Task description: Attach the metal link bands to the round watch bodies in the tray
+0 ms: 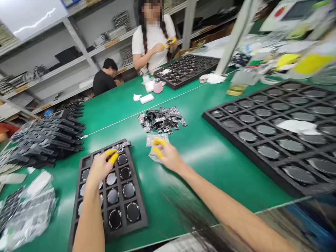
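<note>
My left hand [102,167], with yellow finger cots on its fingertips, is over the far part of a black compartment tray [140,213]. Its thumb and finger are drawn close together; whatever they hold is too small to make out. Round dark glass-like discs [128,190] lie in the tray's compartments. At the tray's far corner rests a small striped black-and-white strip [125,144]. My right hand [169,154], also in yellow cots, hovers at a small clear plastic bag [154,156], thumb and finger apart. Just beyond lies a heap of black-and-white strips [164,119].
A large black tray of round discs [246,154] occupies the right side. Stacked dark plastic parts [52,136] and plastic-wrapped sheets [34,213] lie left. Across the green table [189,101], a person [152,42] works by another tray [183,70]; a second person [105,78] sits farther left.
</note>
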### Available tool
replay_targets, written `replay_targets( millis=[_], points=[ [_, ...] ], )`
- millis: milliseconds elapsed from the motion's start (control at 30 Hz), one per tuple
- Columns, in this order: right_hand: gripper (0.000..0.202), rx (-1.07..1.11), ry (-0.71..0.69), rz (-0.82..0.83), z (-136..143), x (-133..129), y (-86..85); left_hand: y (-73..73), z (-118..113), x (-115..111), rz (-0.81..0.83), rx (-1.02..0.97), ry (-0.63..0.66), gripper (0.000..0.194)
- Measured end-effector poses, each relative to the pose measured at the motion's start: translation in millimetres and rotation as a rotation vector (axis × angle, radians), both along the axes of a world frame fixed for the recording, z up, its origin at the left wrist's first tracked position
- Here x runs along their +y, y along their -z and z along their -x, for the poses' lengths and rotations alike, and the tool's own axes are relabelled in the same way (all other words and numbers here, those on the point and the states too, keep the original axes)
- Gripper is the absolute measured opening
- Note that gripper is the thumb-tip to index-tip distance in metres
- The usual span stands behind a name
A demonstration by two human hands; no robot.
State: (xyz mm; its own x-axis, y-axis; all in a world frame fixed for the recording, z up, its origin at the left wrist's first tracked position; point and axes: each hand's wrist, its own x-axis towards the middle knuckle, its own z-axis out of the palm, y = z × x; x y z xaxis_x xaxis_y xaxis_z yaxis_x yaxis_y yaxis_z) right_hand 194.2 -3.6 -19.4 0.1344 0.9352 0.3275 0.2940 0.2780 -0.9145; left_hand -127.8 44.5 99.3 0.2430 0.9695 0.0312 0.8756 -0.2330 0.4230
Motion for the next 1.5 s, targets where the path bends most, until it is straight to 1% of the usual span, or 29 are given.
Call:
replay_targets(
  millis=[67, 133, 167, 200, 233, 300, 433, 500, 533, 600, 700, 767, 867, 933, 1000, 1033, 1100, 1167, 1200, 1233, 1267, 1300, 1333, 1400, 1467, 1500],
  points=[
    [0.04, -0.087, 0.21, -0.023, -20, 13, 8.9, -14.4, 47, 17, -0.004, 0.128, -0.1, 0.042],
    [0.04, -0.143, 0.324, -0.005, -34, 26, 20.2, -23.7, 87, 29, 0.008, 0.238, -0.2, 0.041],
    [0.04, -0.162, 0.334, 0.014, -38, 31, 25.0, -24.9, 103, 34, -0.005, 0.273, -0.248, 0.042],
    [0.04, -0.173, 0.324, 0.037, -40, 33, 28.4, -23.2, 115, 37, -0.022, 0.303, -0.289, 0.043],
    [0.041, -0.181, 0.3, 0.058, -40, 34, 30.1, -18.3, 123, 38, -0.044, 0.323, -0.319, 0.044],
    [0.041, -0.192, 0.238, 0.085, -36, 31, 29.3, -0.5, 129, 37, -0.075, 0.345, -0.335, 0.046],
    [0.042, -0.2, 0.162, 0.103, -28, 23, 22.7, 46.0, 131, 22, -0.074, 0.33, -0.293, 0.05],
    [0.043, -0.205, 0.15, 0.099, -29, 22, 22.2, 60.4, 137, 14, -0.044, 0.317, -0.283, 0.057],
    [0.043, -0.216, 0.152, 0.087, -31, 23, 22.8, 64.0, 142, 10, -0.021, 0.313, -0.282, 0.06],
    [0.042, -0.254, 0.169, 0.05, -36, 24, 25.0, 65.1, 154, 7, 0.029, 0.307, -0.29, 0.06],
    [0.04, -0.331, 0.185, -0.008, -39, 24, 28.1, 59.1, 170, 11, 0.08, 0.312, -0.334, 0.057],
    [0.039, -0.383, 0.192, -0.028, -39, 24, 28.5, 55.4, 173, 15, 0.091, 0.318, -0.339, 0.058],
    [0.034, -0.463, 0.188, -0.02, -37, 22, 22.8, 54.2, 168, 17, 0.104, 0.325, -0.28, 0.06],
    [0.032, -0.528, 0.171, -0.011, -35, 18, 12.4, 54.7, 163, 14, 0.125, 0.337, -0.239, 0.062],
    [0.029, -0.62, 0.125, 0.017, -33, 10, -3.6, 53.3, 159, 10, 0.148, 0.367, -0.216, 0.062],
    [0.026, -0.681, 0.073, 0.058, -30, 4, -12.8, 51.0, 157, 8, 0.157, 0.389, -0.207, 0.061],
    [0.02, -0.818, -0.08, 0.181, -23, -9, -30.8, 42.8, 153, 9, 0.169, 0.443, -0.2, 0.06],
    [0.015, -0.93, -0.227, 0.304, -13, -21, -44.0, 31.0, 142, 16, 0.131, 0.512, -0.213, 0.059],
    [0.017, -0.96, -0.267, 0.348, -7, -25, -47.8, 25.0, 130, 21, 0.084, 0.532, -0.208, 0.059],
    [0.02, -0.974, -0.282, 0.378, -2, -28, -49.8, 19.8, 113, 28, 0.024, 0.534, -0.183, 0.059],
    [0.022, -0.976, -0.28, 0.402, 3, -29, -50.2, 16.3, 91, 35, -0.04, 0.505, -0.127, 0.059],
    [0.021, -0.971, -0.27, 0.423, 7, -29, -49.6, 14.9, 63, 42, -0.089, 0.435, -0.043, 0.059],
    [0.02, -0.966, -0.255, 0.439, 11, -29, -48.4, 16.0, 30, 49, -0.115, 0.352, 0.058, 0.056],
    [0.024, -0.971, -0.224, 0.455, 16, -28, -46.2, 25.7, -46, 64, -0.146, 0.19, 0.203, 0.046],
    [0.03, -0.985, -0.197, 0.464, 19, -28, -45.6, 42.5, -123, 80, -0.151, 0.024, 0.226, 0.039],
    [0.031, -0.994, -0.186, 0.468, 21, -28, -45.9, 51.8, -158, 89, -0.157, -0.008, 0.242, 0.038]
  ],
)
